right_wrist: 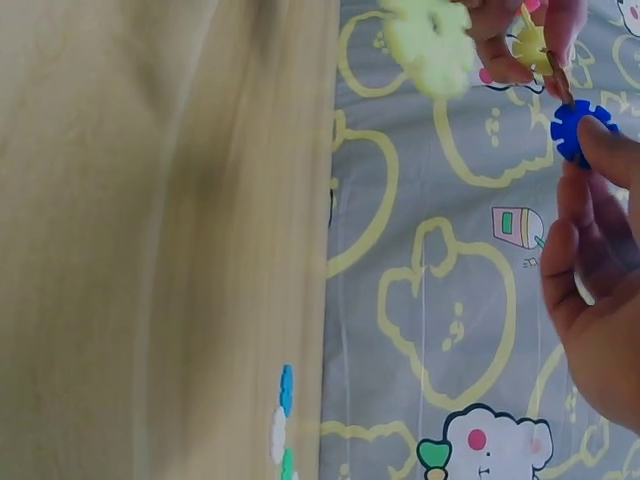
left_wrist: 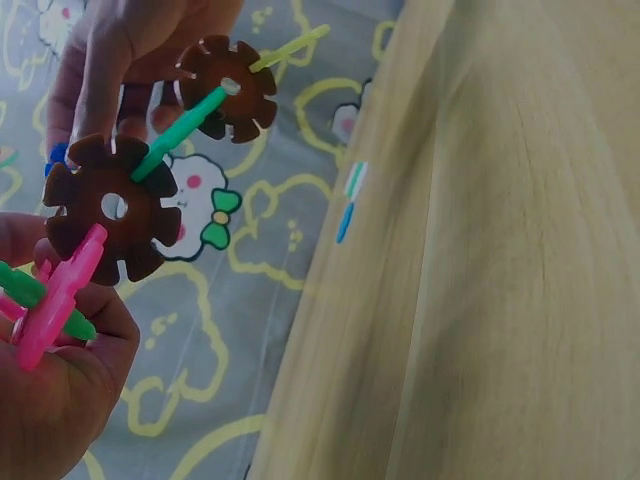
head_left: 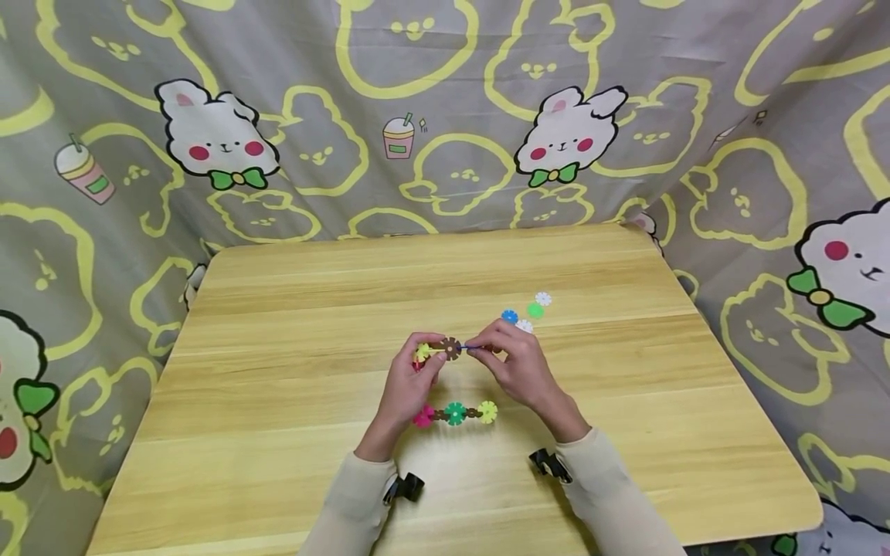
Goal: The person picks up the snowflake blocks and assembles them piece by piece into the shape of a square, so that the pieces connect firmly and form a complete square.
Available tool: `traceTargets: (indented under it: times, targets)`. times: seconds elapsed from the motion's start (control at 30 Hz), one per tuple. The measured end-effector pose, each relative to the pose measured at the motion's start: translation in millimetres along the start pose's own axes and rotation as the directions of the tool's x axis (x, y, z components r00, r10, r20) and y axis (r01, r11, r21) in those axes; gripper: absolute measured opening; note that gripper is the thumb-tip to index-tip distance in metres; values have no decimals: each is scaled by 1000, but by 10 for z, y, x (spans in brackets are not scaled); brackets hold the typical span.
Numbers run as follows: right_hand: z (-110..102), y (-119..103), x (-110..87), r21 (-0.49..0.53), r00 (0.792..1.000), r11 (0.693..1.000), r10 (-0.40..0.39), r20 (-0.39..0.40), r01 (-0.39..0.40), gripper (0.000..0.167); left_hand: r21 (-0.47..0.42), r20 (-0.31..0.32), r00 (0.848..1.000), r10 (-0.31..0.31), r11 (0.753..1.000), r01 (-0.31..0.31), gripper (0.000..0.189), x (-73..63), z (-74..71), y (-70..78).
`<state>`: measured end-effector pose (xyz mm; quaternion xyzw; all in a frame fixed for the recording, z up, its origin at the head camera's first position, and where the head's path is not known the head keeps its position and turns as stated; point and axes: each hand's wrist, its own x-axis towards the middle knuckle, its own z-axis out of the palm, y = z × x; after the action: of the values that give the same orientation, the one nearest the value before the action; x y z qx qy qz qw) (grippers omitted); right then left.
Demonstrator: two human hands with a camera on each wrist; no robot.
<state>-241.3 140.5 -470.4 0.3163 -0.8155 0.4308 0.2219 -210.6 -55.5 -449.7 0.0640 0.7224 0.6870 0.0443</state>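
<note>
My left hand (head_left: 406,382) holds a build of notched plastic discs, its thumb and fingers around a yellow disc (head_left: 422,352) next to a brown disc (head_left: 450,349). A dark blue disc (right_wrist: 578,132) is pinched between the thumb and fingers of my right hand (head_left: 523,366). Its edge meets the brown disc's edge; how deep the slots join I cannot tell. Nearer my body runs a row of joined discs: pink (head_left: 423,417), brown, green (head_left: 455,414), brown and yellow (head_left: 487,412). In the left wrist view this row appears raised off the table. My left fingers partly hide its link to the held discs.
Several loose discs lie on the wooden table (head_left: 278,371) beyond my right hand: blue (head_left: 510,316), green (head_left: 535,310) and white (head_left: 543,299). A patterned curtain (head_left: 313,116) surrounds the table's back and sides. Black straps with small devices (head_left: 410,487) sit at both wrists.
</note>
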Motion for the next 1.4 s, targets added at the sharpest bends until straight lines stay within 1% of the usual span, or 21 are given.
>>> traceTargets:
  times: [0.13,0.23,0.37,0.47,0.6,0.7,0.77,0.87,0.93,1.0,1.07,1.13,1.23,1.4]
  targets:
    - [27,-5,-5,20,999,999,-31,-41,32,11,-1,16,1000,3,1000,-3,23,-2,16,-11]
    - [34,-8,-13,23,998,1000,-20,-53,21,11,5,23,1000,12,1000,-12,24,-4,34,-22]
    - [49,-2,-29,29,998,1000,0,-60,1,11,21,9,1000,9,1000,-10,25,45,48,-188]
    - [67,-9,-25,38,998,999,-5,-66,7,11,25,-5,1000,12,1000,-12,24,83,40,-319]
    - [73,-19,-9,29,998,999,-17,-57,18,12,16,-8,999,41,999,-41,22,91,15,-341]
    - [45,1,0,-7,1000,1000,-17,-13,17,14,13,-11,999,51,999,-51,22,103,-6,-342]
    - [-1,47,8,-50,1000,999,6,22,-5,20,12,-16,999,50,999,-50,23,109,-16,-334]
    - [-113,179,19,-129,994,987,101,46,-95,29,14,-26,999,47,999,-47,23,110,-33,-334]
    - [-199,316,11,-175,982,969,185,34,-177,29,32,-31,998,50,998,-49,23,103,-43,-337]
    - [-285,452,-3,-198,961,943,275,15,-266,26,37,-34,998,49,998,-47,23,94,-51,-338]
    - [-361,579,-32,-209,939,919,343,-1,-336,23,41,-35,999,39,998,-38,23,83,-57,-334]
    - [-427,677,-59,-213,918,896,397,-9,-389,22,31,-35,999,29,999,-28,24,78,-60,-328]
    - [-496,767,-99,-208,885,864,466,-14,-458,22,29,-39,999,19,999,-18,24,77,-64,-332]
    - [-521,866,-134,-207,831,814,556,13,-542,23,19,-52,998,25,1000,-24,24,82,-79,-358]
